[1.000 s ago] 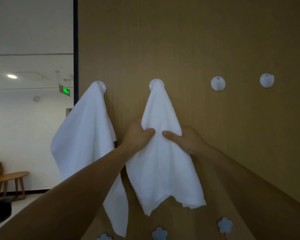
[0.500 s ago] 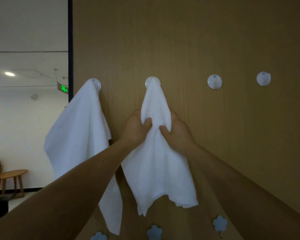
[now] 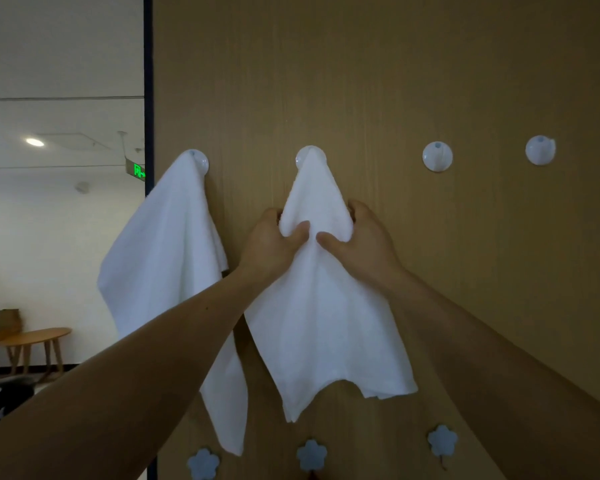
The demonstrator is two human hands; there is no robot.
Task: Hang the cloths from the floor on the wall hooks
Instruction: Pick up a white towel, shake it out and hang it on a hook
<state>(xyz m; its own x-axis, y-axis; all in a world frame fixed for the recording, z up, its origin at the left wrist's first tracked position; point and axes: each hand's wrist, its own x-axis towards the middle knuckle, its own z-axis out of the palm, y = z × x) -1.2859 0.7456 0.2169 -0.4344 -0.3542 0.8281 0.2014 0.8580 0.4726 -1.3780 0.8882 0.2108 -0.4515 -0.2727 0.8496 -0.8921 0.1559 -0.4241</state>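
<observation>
I see a white cloth [image 3: 326,323] hanging from the second hook [image 3: 300,157] on the brown wall [image 3: 361,81]. My left grip [image 3: 274,244] pinches its left side. My right grip [image 3: 361,244] pinches its right side. Both hold it just under the hook, thumbs in front. Another cloth [image 3: 167,271] hangs on the first hook [image 3: 202,161], near it. The third hook [image 3: 437,156] is to the right.

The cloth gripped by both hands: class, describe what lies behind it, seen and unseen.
Behind its top corner the rim of a round white hook shows; the hook's peg is covered. The wooden wall backs the cloth. Left hand and right hand grip it, fingers partly hidden.
</observation>
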